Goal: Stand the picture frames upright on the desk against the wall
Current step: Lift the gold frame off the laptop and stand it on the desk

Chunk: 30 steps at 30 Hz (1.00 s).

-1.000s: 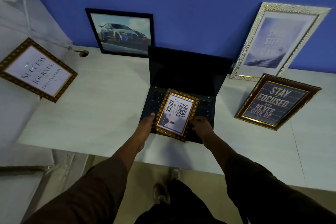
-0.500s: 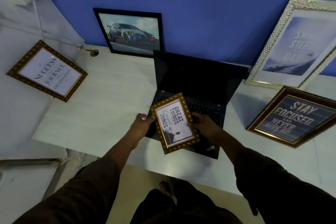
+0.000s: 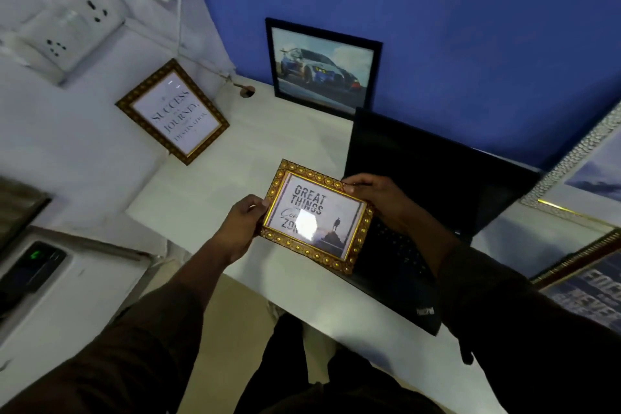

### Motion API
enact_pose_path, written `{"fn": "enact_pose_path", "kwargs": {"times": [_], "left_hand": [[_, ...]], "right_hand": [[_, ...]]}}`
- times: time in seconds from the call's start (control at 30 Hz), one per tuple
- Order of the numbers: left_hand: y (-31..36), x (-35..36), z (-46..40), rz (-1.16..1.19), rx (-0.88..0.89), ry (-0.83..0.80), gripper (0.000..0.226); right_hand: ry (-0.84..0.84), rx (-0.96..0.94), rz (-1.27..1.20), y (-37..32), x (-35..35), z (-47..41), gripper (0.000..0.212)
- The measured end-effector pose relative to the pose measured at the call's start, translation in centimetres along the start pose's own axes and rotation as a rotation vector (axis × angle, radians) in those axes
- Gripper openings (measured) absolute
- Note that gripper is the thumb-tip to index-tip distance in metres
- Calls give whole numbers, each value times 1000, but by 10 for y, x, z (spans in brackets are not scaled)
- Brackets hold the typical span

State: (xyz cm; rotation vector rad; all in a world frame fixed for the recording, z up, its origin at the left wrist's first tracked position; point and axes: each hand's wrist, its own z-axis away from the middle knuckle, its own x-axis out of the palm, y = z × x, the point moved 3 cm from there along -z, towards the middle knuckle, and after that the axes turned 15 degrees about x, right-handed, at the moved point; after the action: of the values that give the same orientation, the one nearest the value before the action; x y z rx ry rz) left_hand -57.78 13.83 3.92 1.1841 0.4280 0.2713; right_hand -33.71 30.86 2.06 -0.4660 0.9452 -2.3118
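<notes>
Gold frame (image 3: 317, 217), glare hiding some lettering, is clamped between left hand (image 3: 240, 228) and right hand (image 3: 378, 200).

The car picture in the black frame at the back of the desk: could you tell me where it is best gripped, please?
Probably by its two side rails. The car picture stands upright against the blue wall, its back hidden, so come from the front with a hand on each side.

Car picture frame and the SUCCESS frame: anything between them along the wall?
Head view: only a cable hole in the desk corner between the car picture frame and the SUCCESS frame; otherwise bare.
</notes>
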Motion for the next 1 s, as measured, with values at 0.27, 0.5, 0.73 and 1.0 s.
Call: {"fn": "enact_pose_path", "kwargs": {"times": [0.27, 0.5, 0.73, 1.0], "left_hand": [[-1, -37, 3, 398, -53, 196, 29], [-1, -84, -20, 600, -294, -27, 84], [0, -120, -45, 759, -322, -161, 92], [2, -150, -84, 853, -271, -263, 95]], "right_hand": [[-15, 95, -365, -22, 64, -30, 30], [39, 40, -298, -60, 112, -50, 26], [74, -17, -81, -93, 144, -64, 29], [116, 22, -53, -106, 172, -83, 30]]}}
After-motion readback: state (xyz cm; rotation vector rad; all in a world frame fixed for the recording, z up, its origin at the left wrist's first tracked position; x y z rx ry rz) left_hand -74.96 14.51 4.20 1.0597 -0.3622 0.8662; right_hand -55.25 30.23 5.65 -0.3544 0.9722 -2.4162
